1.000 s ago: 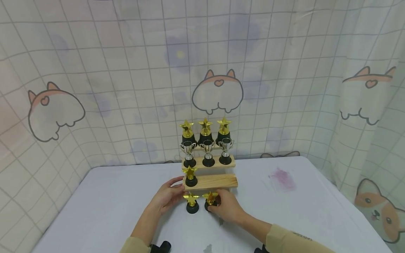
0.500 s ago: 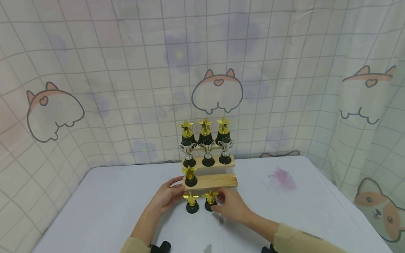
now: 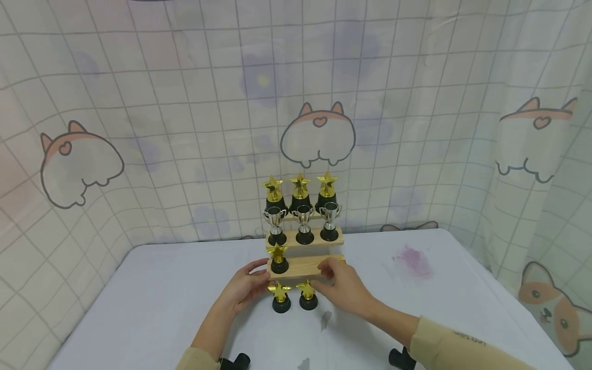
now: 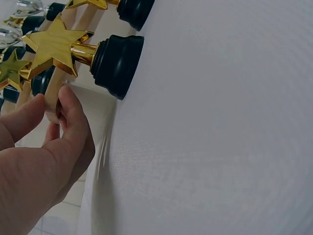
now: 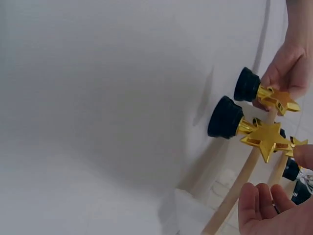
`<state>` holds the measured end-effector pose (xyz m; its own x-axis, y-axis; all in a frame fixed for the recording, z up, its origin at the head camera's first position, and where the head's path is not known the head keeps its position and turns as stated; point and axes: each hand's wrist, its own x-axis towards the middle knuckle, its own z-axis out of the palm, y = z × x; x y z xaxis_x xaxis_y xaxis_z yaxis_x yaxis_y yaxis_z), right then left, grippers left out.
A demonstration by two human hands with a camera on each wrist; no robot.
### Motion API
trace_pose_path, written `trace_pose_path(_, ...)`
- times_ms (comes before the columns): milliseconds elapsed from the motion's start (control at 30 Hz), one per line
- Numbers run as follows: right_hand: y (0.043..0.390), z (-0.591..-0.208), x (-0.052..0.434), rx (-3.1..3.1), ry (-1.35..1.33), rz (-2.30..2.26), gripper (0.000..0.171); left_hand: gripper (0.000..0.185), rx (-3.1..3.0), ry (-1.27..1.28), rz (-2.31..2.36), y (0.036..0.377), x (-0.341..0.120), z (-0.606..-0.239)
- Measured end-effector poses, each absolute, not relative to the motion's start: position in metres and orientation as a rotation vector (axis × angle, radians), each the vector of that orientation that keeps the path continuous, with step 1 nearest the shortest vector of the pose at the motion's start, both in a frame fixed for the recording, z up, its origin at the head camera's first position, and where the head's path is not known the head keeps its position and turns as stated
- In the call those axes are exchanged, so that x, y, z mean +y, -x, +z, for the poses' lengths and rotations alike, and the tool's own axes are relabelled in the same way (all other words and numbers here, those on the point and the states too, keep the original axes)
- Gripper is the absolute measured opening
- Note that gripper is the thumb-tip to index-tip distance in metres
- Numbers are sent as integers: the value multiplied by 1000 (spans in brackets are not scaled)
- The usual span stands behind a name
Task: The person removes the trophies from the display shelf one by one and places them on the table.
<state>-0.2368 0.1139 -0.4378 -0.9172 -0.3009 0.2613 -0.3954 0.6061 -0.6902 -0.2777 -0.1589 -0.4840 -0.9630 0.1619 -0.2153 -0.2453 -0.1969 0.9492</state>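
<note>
A three-step wooden stand (image 3: 333, 265) holds three gold star trophies (image 3: 300, 188) on top, three silver cups (image 3: 303, 220) in the middle and one gold star trophy (image 3: 278, 257) on the lowest step. Two more star trophies (image 3: 280, 297) (image 3: 307, 294) stand on the table just in front. My left hand (image 3: 257, 276) grips the left end of the lowest step (image 4: 51, 96), thumb on top. My right hand (image 3: 326, 271) is empty, its fingers loose at the front of that step, just above the right trophy (image 5: 247, 128).
The white table (image 3: 162, 288) has a pink stain (image 3: 411, 259) at the right and a small grey mark (image 3: 326, 319) near my right wrist. A tiled curtain with cartoon animals (image 3: 139, 103) closes off the back and both sides. Dark objects (image 3: 238, 359) sit at the near edge.
My right hand has let go of the right star trophy on the table and moved up and back to the lowest wooden step. The left hand has stayed put.
</note>
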Motion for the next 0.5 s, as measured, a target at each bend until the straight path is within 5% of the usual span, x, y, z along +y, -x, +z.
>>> trace_pose_path(500, 259, -429, 89, -2678, -594, 1397, 24, 55, 1795, 79, 2219, 278, -160, -484)
